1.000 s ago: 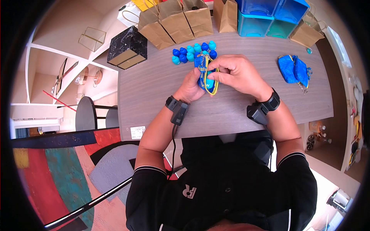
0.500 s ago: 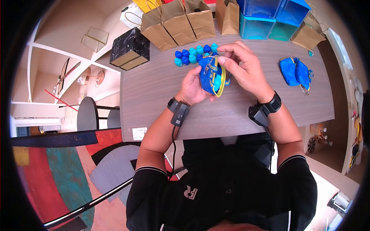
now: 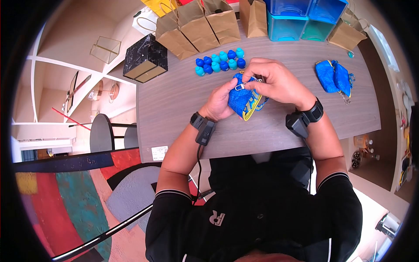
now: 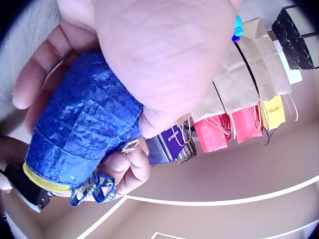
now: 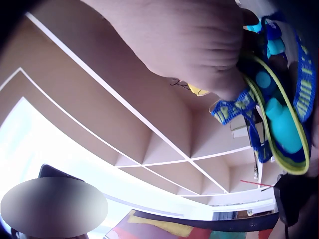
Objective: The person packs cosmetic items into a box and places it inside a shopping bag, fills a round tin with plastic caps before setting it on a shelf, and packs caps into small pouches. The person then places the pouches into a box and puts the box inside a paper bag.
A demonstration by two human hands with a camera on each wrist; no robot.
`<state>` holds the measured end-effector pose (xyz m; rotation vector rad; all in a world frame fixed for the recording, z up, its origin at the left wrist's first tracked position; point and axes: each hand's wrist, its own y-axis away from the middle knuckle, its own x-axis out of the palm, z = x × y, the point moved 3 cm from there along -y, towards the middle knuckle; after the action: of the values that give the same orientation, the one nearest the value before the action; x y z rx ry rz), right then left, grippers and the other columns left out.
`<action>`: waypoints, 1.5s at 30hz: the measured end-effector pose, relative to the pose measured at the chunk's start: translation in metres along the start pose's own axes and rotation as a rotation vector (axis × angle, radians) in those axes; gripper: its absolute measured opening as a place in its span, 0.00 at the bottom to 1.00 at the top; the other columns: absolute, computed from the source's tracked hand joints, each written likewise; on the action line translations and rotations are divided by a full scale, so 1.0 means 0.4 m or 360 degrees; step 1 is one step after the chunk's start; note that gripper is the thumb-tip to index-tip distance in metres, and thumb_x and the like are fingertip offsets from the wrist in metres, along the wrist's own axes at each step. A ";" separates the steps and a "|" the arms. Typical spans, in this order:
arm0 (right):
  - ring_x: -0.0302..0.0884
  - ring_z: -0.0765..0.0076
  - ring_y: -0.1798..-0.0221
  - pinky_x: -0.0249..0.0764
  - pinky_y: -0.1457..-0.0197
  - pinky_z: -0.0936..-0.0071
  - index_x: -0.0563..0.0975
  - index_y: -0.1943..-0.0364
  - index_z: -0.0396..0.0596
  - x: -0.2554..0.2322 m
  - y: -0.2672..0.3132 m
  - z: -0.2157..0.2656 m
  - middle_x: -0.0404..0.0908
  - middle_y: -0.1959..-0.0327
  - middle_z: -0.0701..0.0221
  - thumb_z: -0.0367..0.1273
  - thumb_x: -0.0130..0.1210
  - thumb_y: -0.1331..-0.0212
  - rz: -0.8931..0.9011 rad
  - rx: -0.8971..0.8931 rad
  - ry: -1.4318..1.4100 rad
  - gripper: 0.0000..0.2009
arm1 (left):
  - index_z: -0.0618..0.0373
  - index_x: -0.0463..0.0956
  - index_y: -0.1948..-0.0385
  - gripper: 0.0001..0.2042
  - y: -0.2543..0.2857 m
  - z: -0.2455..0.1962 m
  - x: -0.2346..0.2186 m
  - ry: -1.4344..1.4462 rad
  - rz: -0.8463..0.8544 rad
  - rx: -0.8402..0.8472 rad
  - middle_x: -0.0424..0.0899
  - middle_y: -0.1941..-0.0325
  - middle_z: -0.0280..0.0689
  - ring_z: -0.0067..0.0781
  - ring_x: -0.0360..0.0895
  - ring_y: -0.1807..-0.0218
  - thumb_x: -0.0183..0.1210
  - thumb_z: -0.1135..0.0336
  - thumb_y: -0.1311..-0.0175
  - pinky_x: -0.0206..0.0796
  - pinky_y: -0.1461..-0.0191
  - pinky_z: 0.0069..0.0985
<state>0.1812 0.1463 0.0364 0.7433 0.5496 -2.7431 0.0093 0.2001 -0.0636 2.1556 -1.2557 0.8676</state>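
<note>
The left hand cups a small blue pouch from the side and beneath, its fingers curled round the woven body; the right hand closes on the pouch's upper edge, thumb and fingertips pinching near the metal clasp at the top; both hands hold the pouch just above the wooden table, a little in front of the person's chest. In the left wrist view the pouch shows its blue weave, a yellow rim at the lower end and a short blue-and-yellow strap hanging from it; the right wrist view looks into the yellow-edged mouth of the pouch, where turquoise pieces lie inside.

Beyond the hands, a cluster of blue and turquoise caps stands in two rows on the table; farther back a row of brown paper bags stands upright, and beside them stacked blue and teal plastic bins; a black marbled box sits near the table's left corner; two more blue pouches lie together well apart on the right side of the table. Each wrist carries a black strapped camera.
</note>
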 end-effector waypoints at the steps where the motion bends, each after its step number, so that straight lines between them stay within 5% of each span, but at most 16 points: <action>1: 0.77 0.66 0.56 0.73 0.54 0.69 0.79 0.63 0.42 -0.002 0.002 0.004 0.77 0.62 0.68 0.26 0.62 0.43 0.0026 0.0024 -0.0026 0.06 | 0.57 0.66 0.33 0.26 0.000 -0.001 0.006 -0.0003 -0.0001 0.0013 0.79 0.38 0.43 0.40 0.80 0.38 0.47 0.48 0.21 0.74 0.35 0.41; 8: 0.76 0.66 0.55 0.73 0.53 0.70 0.78 0.64 0.43 -0.012 0.006 0.001 0.77 0.58 0.68 0.26 0.60 0.42 0.0020 -0.0130 0.0125 0.04 | 0.56 0.65 0.32 0.26 -0.004 -0.001 -0.006 0.0025 0.0095 -0.0035 0.77 0.35 0.42 0.39 0.76 0.33 0.47 0.47 0.22 0.66 0.27 0.45; 10: 0.76 0.71 0.55 0.73 0.52 0.73 0.78 0.63 0.43 -0.020 0.003 0.026 0.78 0.58 0.70 0.28 0.60 0.38 -0.0424 -0.0452 0.0130 0.04 | 0.55 0.66 0.33 0.26 -0.002 -0.002 -0.010 -0.0002 0.0023 0.0010 0.78 0.36 0.41 0.39 0.77 0.35 0.47 0.47 0.22 0.67 0.29 0.45; 14: 0.77 0.83 0.59 0.75 0.56 0.81 0.78 0.57 0.43 -0.016 0.012 -0.002 0.80 0.62 0.76 0.29 0.58 0.31 -0.0503 -0.0129 -0.0383 0.05 | 0.55 0.68 0.33 0.25 0.000 -0.007 -0.010 0.0113 0.0064 0.0018 0.79 0.37 0.40 0.37 0.78 0.37 0.49 0.48 0.23 0.70 0.31 0.43; 18: 0.77 0.84 0.59 0.76 0.56 0.82 0.77 0.52 0.43 0.017 0.004 -0.017 0.81 0.61 0.76 0.29 0.57 0.30 -0.0557 -0.0124 -0.0706 0.07 | 0.54 0.68 0.34 0.28 0.009 -0.010 -0.023 0.0078 0.0064 0.0048 0.80 0.38 0.40 0.39 0.78 0.38 0.58 0.49 0.29 0.71 0.33 0.43; 23: 0.77 0.87 0.65 0.73 0.66 0.86 0.75 0.44 0.44 0.004 0.007 0.011 0.82 0.61 0.75 0.26 0.57 0.32 -0.0349 0.0000 -0.1174 0.14 | 0.53 0.67 0.34 0.32 0.007 -0.011 0.003 -0.0081 0.0202 0.0127 0.79 0.40 0.39 0.42 0.77 0.37 0.67 0.50 0.37 0.69 0.32 0.49; 28: 0.76 0.88 0.67 0.70 0.69 0.87 0.76 0.45 0.43 0.006 0.010 0.019 0.82 0.61 0.75 0.24 0.56 0.34 -0.0270 0.0086 -0.1153 0.14 | 0.53 0.70 0.37 0.29 0.000 -0.020 -0.002 -0.0260 0.0168 0.0376 0.79 0.40 0.38 0.41 0.77 0.37 0.70 0.56 0.38 0.69 0.31 0.45; 31: 0.77 0.86 0.68 0.70 0.69 0.86 0.76 0.45 0.43 0.013 0.013 0.009 0.82 0.61 0.74 0.23 0.55 0.35 -0.0163 0.0094 -0.1134 0.14 | 0.53 0.73 0.41 0.25 -0.002 -0.002 -0.059 -0.0288 0.0271 0.0364 0.81 0.42 0.36 0.37 0.78 0.39 0.71 0.62 0.39 0.70 0.33 0.40; 37: 0.75 0.86 0.66 0.71 0.65 0.85 0.76 0.45 0.42 0.035 0.013 0.012 0.80 0.63 0.75 0.20 0.53 0.37 -0.0066 0.0085 -0.1122 0.16 | 0.55 0.77 0.45 0.21 0.013 -0.020 0.017 -0.0826 0.0213 0.0247 0.83 0.47 0.31 0.25 0.79 0.43 0.70 0.75 0.40 0.71 0.37 0.29; 45: 0.71 0.86 0.65 0.70 0.61 0.82 0.78 0.49 0.42 0.044 0.010 0.011 0.75 0.65 0.78 0.21 0.54 0.37 -0.0043 -0.0079 -0.0511 0.13 | 0.60 0.79 0.48 0.13 0.019 0.002 -0.004 -0.1483 0.0152 0.0598 0.84 0.52 0.30 0.18 0.78 0.50 0.66 0.68 0.31 0.73 0.45 0.23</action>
<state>0.1659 0.1384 0.0294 0.2751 0.5558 -2.7813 0.0023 0.1970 -0.0647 2.9777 -1.7099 0.0689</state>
